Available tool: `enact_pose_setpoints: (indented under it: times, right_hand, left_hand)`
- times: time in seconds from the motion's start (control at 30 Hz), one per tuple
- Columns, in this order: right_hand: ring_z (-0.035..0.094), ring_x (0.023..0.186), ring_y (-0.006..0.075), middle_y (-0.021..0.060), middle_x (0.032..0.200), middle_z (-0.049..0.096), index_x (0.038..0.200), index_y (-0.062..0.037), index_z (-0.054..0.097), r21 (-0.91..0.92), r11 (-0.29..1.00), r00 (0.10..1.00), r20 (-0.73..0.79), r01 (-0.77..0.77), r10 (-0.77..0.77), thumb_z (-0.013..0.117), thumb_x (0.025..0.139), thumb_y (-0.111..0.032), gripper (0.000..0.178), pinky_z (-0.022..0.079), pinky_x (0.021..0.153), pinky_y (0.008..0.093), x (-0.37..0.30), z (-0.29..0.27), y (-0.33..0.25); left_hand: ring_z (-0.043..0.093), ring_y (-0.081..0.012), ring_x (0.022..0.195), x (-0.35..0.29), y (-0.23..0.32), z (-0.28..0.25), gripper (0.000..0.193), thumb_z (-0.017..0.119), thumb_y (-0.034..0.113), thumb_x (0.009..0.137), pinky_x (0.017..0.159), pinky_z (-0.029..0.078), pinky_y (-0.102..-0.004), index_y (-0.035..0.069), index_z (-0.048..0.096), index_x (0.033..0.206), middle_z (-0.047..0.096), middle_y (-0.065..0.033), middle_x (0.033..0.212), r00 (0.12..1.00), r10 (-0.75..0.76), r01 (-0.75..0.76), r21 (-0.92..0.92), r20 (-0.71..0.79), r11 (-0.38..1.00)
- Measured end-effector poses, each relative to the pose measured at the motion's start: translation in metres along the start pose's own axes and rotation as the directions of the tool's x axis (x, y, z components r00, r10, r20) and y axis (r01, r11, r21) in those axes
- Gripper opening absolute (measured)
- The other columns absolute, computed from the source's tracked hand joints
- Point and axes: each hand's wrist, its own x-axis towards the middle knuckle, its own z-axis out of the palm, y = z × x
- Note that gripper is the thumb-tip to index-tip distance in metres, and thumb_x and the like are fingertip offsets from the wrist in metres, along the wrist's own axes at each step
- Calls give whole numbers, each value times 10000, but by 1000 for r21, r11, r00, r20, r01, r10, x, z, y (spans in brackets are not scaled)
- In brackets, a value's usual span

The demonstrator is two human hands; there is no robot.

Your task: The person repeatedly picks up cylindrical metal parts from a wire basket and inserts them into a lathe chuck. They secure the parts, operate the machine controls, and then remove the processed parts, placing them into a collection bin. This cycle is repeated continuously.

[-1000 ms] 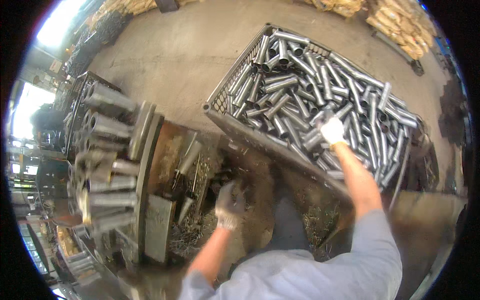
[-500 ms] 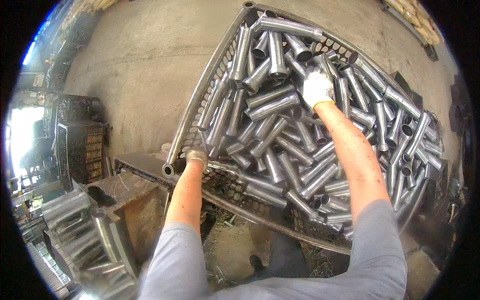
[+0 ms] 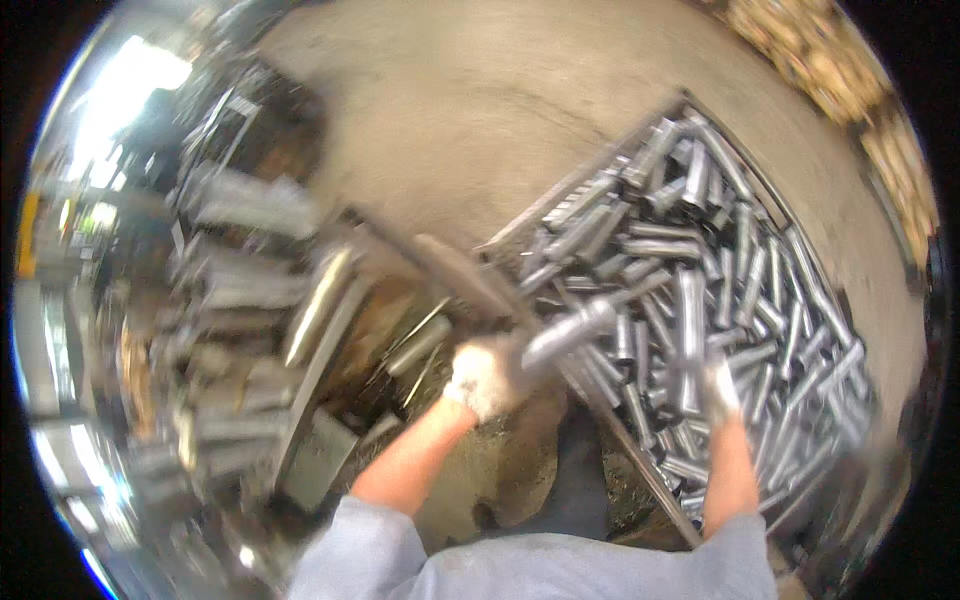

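My left hand (image 3: pixel 485 378), in a whitish work glove, is closed round the lower end of a shiny metal tube (image 3: pixel 572 332). This tube slants up to the right across the near edge of the crate. Farther right, my right hand (image 3: pixel 720 390), also gloved, is closed at the lower end of another metal tube (image 3: pixel 690 315), which points away from me over the pile. Motion smears the fingers of both hands. Many loose flared metal tubes (image 3: pixel 800 290) lie jumbled in the metal crate (image 3: pixel 640 465) beneath and beyond my right hand.
Left of the crate stands a dark metal bench or machine (image 3: pixel 430 262) with blurred metal pieces (image 3: pixel 318 310) beside it. Concrete floor (image 3: pixel 450 110) stretches behind. Tan bundled goods (image 3: pixel 815 60) are stacked at the far right.
The view has swung left, so the crate sits farther right. My left hand has left the crate's corner and now holds a tube; my right hand has drawn nearer, holding another.
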Motion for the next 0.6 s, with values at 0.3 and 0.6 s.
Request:
enact_pose_setpoints:
  times: [0.3,0.6]
  right_hand:
    - [606,1387,276,195,1522,608,1643,-43,389,427,887,513,730,174,-452,871,712,-270,1073,444,1174,370,-217,87,-389]
    - [746,949,206,122,1079,762,1279,-20,678,716,364,260,256,596,-931,901,774,-109,559,605,858,350,-423,226,-766]
  left_hand:
    - [751,-366,1027,-530,-153,130,662,948,517,689,874,603,-452,84,742,1144,767,-187,1114,522,-852,686,-575,-39,447]
    - [753,-246,1011,-881,-273,149,533,957,263,744,930,596,-369,38,708,1157,770,-134,1095,-165,-885,358,-863,-435,357]
